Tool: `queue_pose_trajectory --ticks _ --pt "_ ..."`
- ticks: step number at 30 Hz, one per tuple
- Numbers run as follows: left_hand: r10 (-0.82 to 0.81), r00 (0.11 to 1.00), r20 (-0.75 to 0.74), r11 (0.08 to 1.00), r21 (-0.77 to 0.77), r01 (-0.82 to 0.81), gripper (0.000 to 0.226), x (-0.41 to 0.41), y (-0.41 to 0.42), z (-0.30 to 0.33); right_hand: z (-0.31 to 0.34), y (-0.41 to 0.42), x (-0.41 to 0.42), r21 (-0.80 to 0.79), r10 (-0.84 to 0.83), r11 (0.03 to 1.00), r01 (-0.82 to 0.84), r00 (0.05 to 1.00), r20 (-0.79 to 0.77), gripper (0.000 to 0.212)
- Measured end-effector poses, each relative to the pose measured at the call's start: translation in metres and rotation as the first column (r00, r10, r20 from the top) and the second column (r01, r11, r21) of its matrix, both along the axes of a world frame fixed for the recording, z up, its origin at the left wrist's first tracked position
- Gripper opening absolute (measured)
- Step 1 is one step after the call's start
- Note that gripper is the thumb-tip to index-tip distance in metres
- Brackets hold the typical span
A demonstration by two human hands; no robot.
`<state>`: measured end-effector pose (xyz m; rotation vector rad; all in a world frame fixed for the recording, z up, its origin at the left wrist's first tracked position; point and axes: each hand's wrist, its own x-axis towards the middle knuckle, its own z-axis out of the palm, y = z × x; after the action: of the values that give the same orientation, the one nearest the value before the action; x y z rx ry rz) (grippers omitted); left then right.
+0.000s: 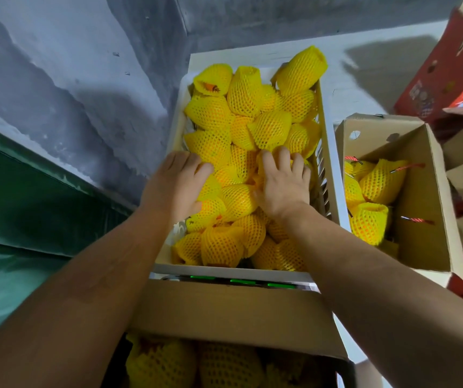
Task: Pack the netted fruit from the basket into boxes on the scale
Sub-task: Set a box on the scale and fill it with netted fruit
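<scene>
Reaching into the white basket (329,152), we press both hands onto the netted fruit (269,130): our left hand (175,183) curls around 1 piece, our right hand (283,183) spreads, fingertips digging into the pile.

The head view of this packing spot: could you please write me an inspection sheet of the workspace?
Surface: pale floor under the white basket.
Job's things: basket heaped with yellow-netted fruit; near box at the bottom edge holds netted fruit, with green lit digits just beyond it; the scale itself is mostly hidden.
Clutter: open side box right of the basket, partly filled with netted fruit; red printed cartons behind it.
Grippers: left hand curled round a netted fruit; right hand spread over the pile, its hold unclear.
Cables: nothing seen.
Surroundings: grey wall; green sheet at left.
</scene>
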<state>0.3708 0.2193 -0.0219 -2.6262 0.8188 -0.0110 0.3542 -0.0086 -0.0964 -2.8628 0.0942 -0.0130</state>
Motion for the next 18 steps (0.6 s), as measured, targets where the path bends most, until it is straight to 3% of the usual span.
queue_pose_trajectory --ticks 2,5,9,14,16,18 --pt "-0.004 1.0 -0.006 1.0 0.023 0.004 0.079 0.002 0.0 -0.001 0.002 0.0 -0.001 -0.046 -0.034 0.998 0.037 0.998 0.06 0.084" --pt "-0.024 0.999 -0.039 0.999 0.025 0.025 0.065 0.005 0.001 -0.003 0.003 -0.001 -0.001 -0.045 -0.064 0.997 0.067 0.997 0.05 0.092" --pt "-0.036 0.997 -0.063 0.998 -0.055 0.032 0.067 0.008 0.004 -0.006 0.003 0.004 0.0 -0.045 -0.114 0.992 0.117 0.991 0.064 0.073" --pt "-0.011 0.997 -0.077 0.95 -0.311 -0.014 0.069 0.006 0.005 -0.004 0.009 -0.002 0.0 -0.053 0.003 0.999 -0.003 1.0 0.008 0.066" --pt "0.015 0.997 -0.081 0.888 -0.457 -0.051 0.068 -0.002 0.008 0.004 0.016 -0.008 -0.007 -0.1 0.029 0.995 -0.03 0.999 -0.02 0.076" --pt "0.056 0.992 -0.114 0.766 -0.632 -0.116 0.068 -0.013 0.014 0.014 0.024 -0.014 -0.013 -0.098 0.023 0.995 -0.026 0.999 -0.026 0.074"
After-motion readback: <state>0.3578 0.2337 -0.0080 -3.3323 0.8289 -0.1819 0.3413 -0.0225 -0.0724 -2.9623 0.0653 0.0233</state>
